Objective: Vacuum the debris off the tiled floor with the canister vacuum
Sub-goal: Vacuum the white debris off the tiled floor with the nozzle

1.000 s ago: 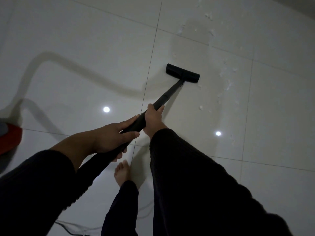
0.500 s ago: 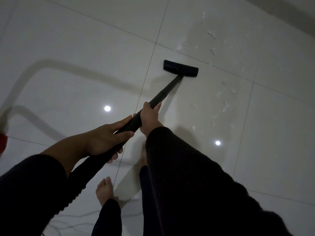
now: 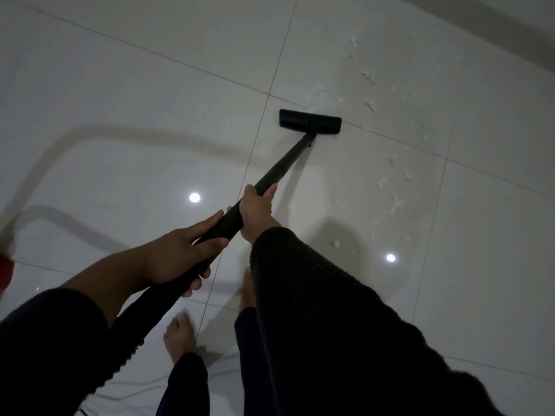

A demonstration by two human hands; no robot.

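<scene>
Vacuum wand (image 3: 279,169) in both hands, floor head (image 3: 310,121) far ahead.

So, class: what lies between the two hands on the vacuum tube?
Head view: only a short bare stretch of the black tube separates the left hand from the right hand.

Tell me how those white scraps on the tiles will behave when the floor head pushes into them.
The white scraps look thin and torn like paper bits, so probably very light and floppy. On the glossy tiled floor they would likely skid or scatter ahead of the floor head rather than roll.
</scene>
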